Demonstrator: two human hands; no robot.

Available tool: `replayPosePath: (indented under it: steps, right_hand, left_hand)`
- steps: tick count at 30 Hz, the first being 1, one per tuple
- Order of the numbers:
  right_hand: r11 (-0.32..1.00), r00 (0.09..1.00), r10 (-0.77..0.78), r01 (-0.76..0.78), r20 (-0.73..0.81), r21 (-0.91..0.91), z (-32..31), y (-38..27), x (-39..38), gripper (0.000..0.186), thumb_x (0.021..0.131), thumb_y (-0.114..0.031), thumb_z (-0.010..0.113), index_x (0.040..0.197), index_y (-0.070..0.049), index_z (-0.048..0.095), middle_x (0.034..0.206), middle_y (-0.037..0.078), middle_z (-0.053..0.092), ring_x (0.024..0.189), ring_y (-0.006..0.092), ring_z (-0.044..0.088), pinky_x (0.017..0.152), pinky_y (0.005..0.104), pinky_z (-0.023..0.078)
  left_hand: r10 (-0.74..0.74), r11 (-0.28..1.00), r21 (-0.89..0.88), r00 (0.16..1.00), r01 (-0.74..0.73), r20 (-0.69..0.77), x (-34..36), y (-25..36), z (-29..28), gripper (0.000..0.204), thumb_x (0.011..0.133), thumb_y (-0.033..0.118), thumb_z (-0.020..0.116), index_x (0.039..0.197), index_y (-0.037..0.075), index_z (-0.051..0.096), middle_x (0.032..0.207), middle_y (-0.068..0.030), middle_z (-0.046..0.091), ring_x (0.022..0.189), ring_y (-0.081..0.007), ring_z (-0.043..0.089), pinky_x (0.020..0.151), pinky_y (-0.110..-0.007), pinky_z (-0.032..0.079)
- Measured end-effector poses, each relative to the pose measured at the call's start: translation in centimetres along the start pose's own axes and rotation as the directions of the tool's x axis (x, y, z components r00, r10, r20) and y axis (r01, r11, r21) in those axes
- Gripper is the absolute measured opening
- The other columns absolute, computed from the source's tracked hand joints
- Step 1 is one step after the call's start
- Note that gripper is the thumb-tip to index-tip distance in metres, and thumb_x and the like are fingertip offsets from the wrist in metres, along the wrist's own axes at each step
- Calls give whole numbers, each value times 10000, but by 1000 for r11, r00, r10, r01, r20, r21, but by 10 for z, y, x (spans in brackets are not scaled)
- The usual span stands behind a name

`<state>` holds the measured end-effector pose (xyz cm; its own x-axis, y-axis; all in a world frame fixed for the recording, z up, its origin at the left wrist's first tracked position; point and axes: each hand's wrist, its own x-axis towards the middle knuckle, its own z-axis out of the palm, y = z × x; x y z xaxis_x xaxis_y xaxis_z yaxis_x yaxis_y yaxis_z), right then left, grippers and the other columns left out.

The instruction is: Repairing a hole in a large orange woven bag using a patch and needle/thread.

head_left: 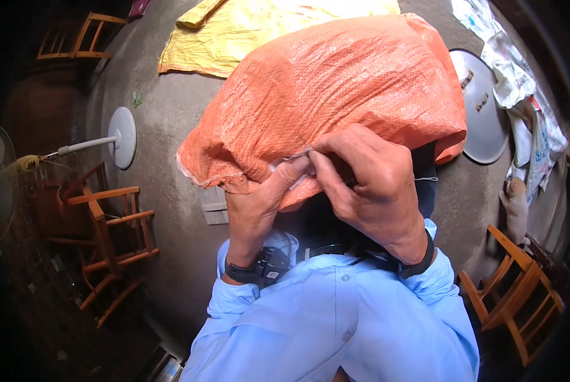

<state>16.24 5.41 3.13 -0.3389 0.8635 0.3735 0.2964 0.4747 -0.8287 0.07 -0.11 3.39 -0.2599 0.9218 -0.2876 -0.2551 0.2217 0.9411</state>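
Clearly, the orange sack (pixel 336 83) is a large, woven plastic one, its weave slightly glossy and broken by long creases that fan across the upper side. It spreads in front of the person at lap height, above the grey floor (pixel 177 108), bunched into deep folds toward the left, where a pale, frayed-looking edge shows. Its right end hangs down in a loose fold, and its far side overlaps the yellow sheet (pixel 234 38) in the view.

The left hand (pixel 256 200) is closed on the near rim of the sack, thumb pressed on top; its fingers are mostly hidden beneath the material. Just beside that thumb, the right hand (pixel 374 181) has thumb and forefinger brought together in a tight pinch on a thin pale strand (pixel 291 156) at the rim, the other fingers curled in toward the palm. How the strand runs through the material is too small to tell. Both hands are bare, with a dark band around each wrist, and their fingertips nearly meet.
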Motion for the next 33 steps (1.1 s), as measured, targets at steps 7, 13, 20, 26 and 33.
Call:
replayPosePath:
  steps: [7, 13, 20, 26, 33]
  right_hand:
    - [998, 992, 39, -32, -119, 55, -7, -5, -2, 114, 802, 49, 743, 877, -5, 677, 730, 106, 637, 610, 245, 634, 544, 350, 492]
    - [994, 994, 89, -85, -68, 63, -25, -15, -22, 146, 768, 89, 751, 881, 7, 707, 702, 104, 618, 545, 203, 589, 500, 316, 448]
    - [989, 990, 142, -141, -8, 41, -17, -16, -35, 171, 764, 95, 744, 914, 17, 716, 673, 84, 586, 542, 173, 567, 491, 303, 413]
    - [992, 992, 127, -127, -13, 2, -14, -10, -36, 153, 753, 54, 747, 887, 2, 694, 696, 120, 592, 564, 275, 615, 510, 352, 473]
    - [993, 993, 119, -118, -17, 21, -13, -9, -35, 154, 753, 56, 740, 890, 5, 695, 715, 127, 613, 581, 281, 631, 523, 353, 491]
  left_hand:
    - [25, 997, 71, 998, -29, 55, 1, -2, 1, 223, 935, 35, 732, 1141, -50, 711, 1089, -107, 740, 971, -175, 711, 858, -305, 584]
    - [-13, 994, 113, 999, 8, 43, -2, -4, -2, 213, 946, 51, 725, 1131, -56, 718, 1077, -104, 747, 967, -165, 710, 857, -299, 578]
    - [19, 988, 152, 1000, -19, 3, -2, -10, -2, 211, 932, 41, 742, 1116, -58, 715, 1061, -101, 747, 953, -162, 714, 843, -291, 579]
    - [-2, 999, 34, 1000, 1, 17, -4, -8, 0, 215, 933, 25, 730, 1128, -62, 704, 1055, -104, 748, 966, -164, 716, 841, -289, 582]
    - [15, 1000, -17, 1000, -15, -10, -4, -5, 7, 232, 930, 28, 730, 1138, -68, 697, 1078, -117, 733, 953, -172, 716, 835, -288, 587]
